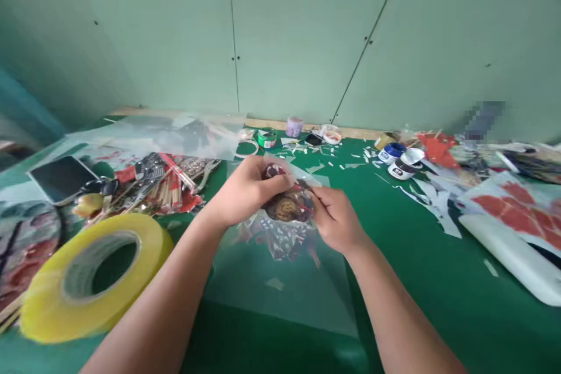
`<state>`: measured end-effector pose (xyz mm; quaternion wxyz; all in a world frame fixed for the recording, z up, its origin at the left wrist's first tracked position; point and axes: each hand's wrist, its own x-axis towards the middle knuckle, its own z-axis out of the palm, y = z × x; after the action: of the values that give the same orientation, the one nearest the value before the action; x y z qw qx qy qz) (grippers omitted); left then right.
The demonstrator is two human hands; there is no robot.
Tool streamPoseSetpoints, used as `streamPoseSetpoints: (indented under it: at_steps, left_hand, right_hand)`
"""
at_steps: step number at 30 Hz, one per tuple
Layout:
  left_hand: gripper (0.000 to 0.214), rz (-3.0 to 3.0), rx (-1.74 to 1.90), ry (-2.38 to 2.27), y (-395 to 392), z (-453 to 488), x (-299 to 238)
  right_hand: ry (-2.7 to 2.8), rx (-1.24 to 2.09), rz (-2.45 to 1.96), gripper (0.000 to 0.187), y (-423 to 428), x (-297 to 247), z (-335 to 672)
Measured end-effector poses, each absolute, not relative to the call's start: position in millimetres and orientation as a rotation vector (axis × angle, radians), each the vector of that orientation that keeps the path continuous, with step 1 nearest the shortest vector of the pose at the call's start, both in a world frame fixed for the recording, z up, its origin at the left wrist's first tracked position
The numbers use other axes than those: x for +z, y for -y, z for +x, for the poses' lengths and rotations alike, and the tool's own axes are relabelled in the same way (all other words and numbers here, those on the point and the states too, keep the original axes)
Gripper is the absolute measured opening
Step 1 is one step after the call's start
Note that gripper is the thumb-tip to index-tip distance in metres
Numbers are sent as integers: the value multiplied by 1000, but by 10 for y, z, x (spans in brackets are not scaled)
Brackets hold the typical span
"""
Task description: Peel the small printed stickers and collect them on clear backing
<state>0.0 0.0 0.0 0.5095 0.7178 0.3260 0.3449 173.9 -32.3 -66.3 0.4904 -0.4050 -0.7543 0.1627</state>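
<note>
Both hands grip a small painted piece [287,204], dark red and brown with a golden-brown patch, above the middle of the table. My left hand [248,190] is closed on its upper left, thumb lying across the top. Pinched at its right edge is my right hand [335,216]. What exactly the piece is I cannot make out. Just below it, a crumpled clear plastic piece with grey and white marks [283,239] shows. Under the hands lies a translucent sheet [298,298] on the green table [407,304].
A large roll of yellow tape [149,245] stands at the left. Behind it are a dark-screened device [61,178] and a pile of sticks and brushes. Paint jars [403,166], paper scraps and a white roll [508,257] lie at the right. A pale green wall [298,41] rises behind.
</note>
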Motion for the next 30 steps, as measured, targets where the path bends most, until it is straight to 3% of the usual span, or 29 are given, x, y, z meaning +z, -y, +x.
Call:
streamPoseSetpoints:
  at_steps: [7,12,15,18,22,25,27,30]
  left_hand:
    - [12,1473,878,-728,-26,25,-134]
    - [15,1365,954,-849,-91,70,-209]
    - [12,1563,877,-1006,-116,59,-225]
    - [15,1701,826,-974,-138,50,-248]
    - [21,1377,1064,-872,-149,126,-313]
    - [28,1000,1235,-709,-106,240,-371]
    - [29,1005,1116,-677,-65,306,-406]
    - [26,1216,1073,-840,-33,359,-455]
  right_hand:
    - [1727,284,-979,25,346,-693,1740]
    - [1564,92,-1001,37,361,-670,1785]
    - [1431,14,-1073,25,342,-657,1776]
    - [1439,151,-1195,17,298,-655,1755]
    - [1372,582,-1169,34,257,-663,1724]
    - [1211,898,-1045,37,252,-675,1698]
    - [1170,927,-1034,38,251,-684,1689]
    - [1206,701,-1112,34,260,-701,1683]
